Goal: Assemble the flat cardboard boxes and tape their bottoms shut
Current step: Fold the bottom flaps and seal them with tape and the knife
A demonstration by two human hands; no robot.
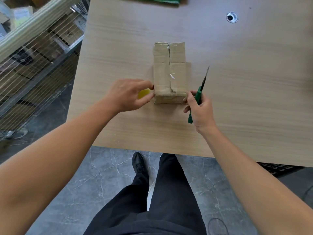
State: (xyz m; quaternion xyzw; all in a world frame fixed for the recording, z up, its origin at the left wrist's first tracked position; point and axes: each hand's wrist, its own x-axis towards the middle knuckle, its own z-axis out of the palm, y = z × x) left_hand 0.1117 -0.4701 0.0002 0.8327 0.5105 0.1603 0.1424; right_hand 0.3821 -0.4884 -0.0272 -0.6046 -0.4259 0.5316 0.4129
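Green utility knife (198, 94), gripped by the right hand (202, 113), may slip into the left hand (128, 95) pinching the brown cardboard box (169, 73).

Both arms reach forward; left hand (130, 95) pinches the box (170, 73) corner, right hand (200, 112) grips the knife (199, 93).

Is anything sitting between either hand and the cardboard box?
Nothing visible does. The left hand touches the cardboard box at its near-left corner; the right hand, gripping a green utility knife, touches its near-right corner.
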